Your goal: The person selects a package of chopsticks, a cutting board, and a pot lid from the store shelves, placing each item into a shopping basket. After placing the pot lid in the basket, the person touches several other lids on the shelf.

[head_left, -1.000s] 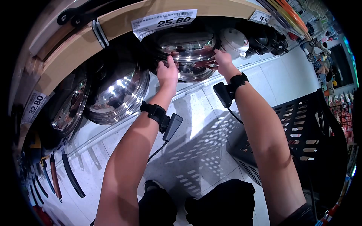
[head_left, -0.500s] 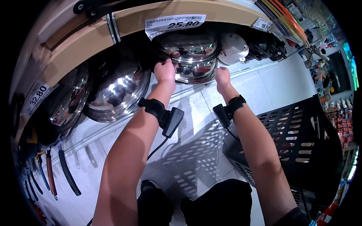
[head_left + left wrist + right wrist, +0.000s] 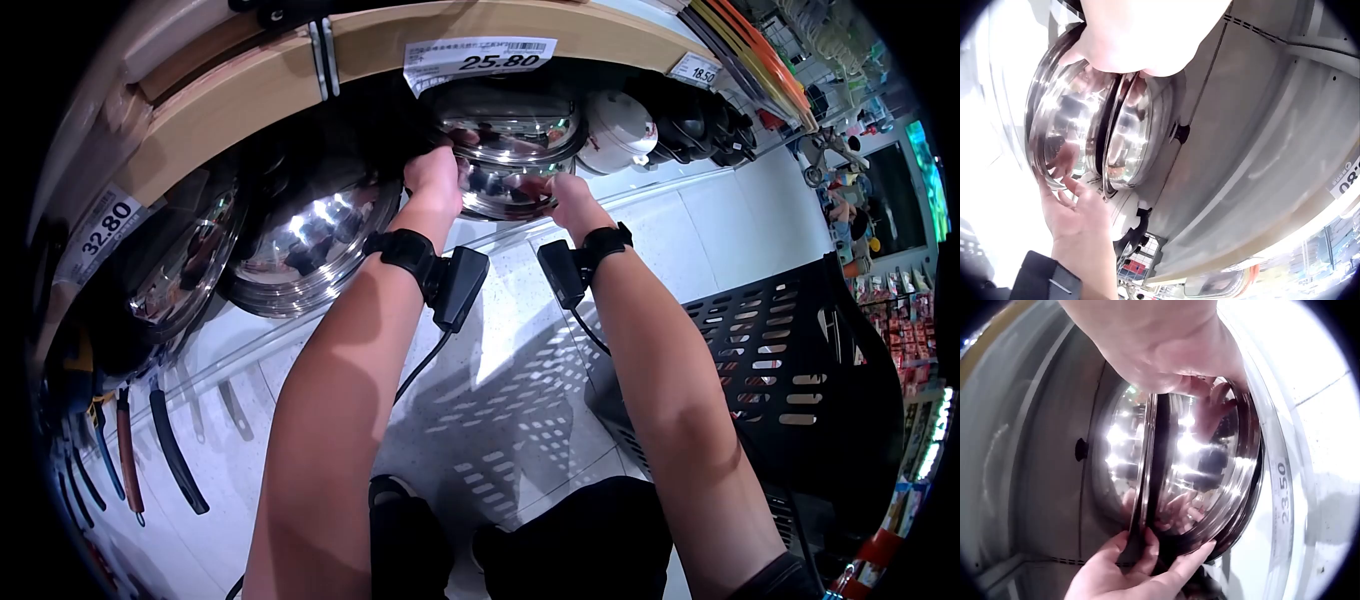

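Note:
Two domed steel lids are stacked on the low shelf in the head view: an upper lid [image 3: 510,120] over a lower lid [image 3: 512,190], with a dark gap between. A black knob [image 3: 1180,132] shows on top in the left wrist view. My left hand [image 3: 434,178] is at their left side. In the right wrist view its thumb and a finger [image 3: 1150,540] pinch the upper rim, while a longer finger reaches along the lower rim. My right hand [image 3: 577,202] is opposite, its spread fingers [image 3: 1063,194] touching the lower lid's side in the left wrist view.
More steel lids [image 3: 315,220] stand to the left, and a white pot [image 3: 615,130] stands close on the right. A wooden shelf edge [image 3: 370,50] with price tags overhangs the hands. Below right is a black basket [image 3: 770,340]; pan handles [image 3: 175,455] stick out at lower left.
My right hand came down from the upper rim, drew slightly away, and now touches the lower lid's side. My left hand has shifted a little up and deeper along the stack.

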Demonstrator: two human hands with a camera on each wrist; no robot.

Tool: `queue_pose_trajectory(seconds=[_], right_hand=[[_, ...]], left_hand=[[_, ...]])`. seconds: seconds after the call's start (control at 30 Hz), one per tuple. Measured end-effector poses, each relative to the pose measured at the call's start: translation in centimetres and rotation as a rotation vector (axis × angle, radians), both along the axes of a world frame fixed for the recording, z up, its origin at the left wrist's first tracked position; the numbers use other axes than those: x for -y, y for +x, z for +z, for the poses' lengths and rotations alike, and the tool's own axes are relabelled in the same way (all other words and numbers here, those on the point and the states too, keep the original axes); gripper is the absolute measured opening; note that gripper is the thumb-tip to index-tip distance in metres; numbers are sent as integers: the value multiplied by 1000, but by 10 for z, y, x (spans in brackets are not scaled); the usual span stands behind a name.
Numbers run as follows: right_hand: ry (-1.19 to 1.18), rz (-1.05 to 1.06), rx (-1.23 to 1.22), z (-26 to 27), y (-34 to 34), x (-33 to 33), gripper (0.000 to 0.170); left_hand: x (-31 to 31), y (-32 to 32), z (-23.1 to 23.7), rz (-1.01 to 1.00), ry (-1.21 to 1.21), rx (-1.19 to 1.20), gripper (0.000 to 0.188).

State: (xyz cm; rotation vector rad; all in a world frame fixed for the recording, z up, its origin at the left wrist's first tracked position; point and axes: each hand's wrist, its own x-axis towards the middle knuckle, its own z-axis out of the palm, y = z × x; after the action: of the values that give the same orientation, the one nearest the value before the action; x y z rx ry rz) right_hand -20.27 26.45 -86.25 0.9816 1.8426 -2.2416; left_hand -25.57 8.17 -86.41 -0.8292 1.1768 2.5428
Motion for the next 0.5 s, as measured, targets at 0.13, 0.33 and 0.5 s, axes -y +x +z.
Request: queue_pose_trajectory(seconds=[0.13,0.33,0.5], right_hand=[[67,92,-20,-25,-16,-9,44],[34,55,51,16,-7,12,35],[-112,-44,-71,-6,-16,-6,33]], left_hand=[[5,-3,-6,-28,54,-16,7],[9,9,10,-51,73,-77,12],[4,3,10,-75,-9,-86,18]])
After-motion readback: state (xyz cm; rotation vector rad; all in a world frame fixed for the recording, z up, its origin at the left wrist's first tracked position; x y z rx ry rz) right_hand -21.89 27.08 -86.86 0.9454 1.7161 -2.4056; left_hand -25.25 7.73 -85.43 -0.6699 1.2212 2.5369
